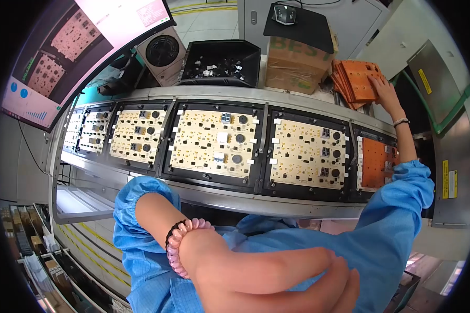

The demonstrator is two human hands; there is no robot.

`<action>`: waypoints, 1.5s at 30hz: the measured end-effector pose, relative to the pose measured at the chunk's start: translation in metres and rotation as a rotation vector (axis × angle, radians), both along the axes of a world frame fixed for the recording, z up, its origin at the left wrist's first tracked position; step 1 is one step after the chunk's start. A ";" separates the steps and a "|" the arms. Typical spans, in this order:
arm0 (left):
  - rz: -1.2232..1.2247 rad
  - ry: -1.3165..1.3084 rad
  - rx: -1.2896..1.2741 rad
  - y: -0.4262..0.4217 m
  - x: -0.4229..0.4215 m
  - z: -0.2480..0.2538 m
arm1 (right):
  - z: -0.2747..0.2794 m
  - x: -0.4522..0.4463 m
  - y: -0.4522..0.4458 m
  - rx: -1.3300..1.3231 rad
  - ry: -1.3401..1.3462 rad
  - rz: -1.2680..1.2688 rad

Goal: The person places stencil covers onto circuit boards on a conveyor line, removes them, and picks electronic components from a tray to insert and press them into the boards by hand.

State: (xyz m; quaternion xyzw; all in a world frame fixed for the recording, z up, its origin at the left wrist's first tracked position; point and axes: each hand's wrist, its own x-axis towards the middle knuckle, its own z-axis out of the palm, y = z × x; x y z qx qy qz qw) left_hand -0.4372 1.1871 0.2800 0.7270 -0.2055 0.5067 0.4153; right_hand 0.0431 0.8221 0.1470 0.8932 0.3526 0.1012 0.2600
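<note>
At the upper right, my right hand grips the right edge of an orange circuit board, the top one of a slanting stack. Its fingers lie over the board's face; the thumb is hidden. My left hand, close to the camera at the bottom, has its fingers curled in, and no object shows in them. A pink coil bracelet circles that wrist. Below my right forearm, another orange circuit board sits in a black frame, partly covered by the sleeve.
Along the metal rail, cream circuit boards with black round parts sit in black frames. Behind stand a black bin of small parts, a cardboard box and a fan unit. A monitor overhangs the left end.
</note>
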 end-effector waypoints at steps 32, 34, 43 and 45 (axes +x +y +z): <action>-0.122 0.602 0.989 -0.038 0.084 -0.215 | -0.031 -0.185 0.112 0.618 0.903 0.196; -0.134 0.619 0.996 -0.038 0.085 -0.219 | -0.036 -0.190 0.105 0.564 0.771 0.257; -0.159 0.762 0.965 -0.040 0.079 -0.208 | -0.058 -0.224 0.091 0.504 0.312 0.275; -0.187 0.766 1.000 -0.038 0.083 -0.208 | -0.059 -0.222 0.091 0.489 0.305 0.266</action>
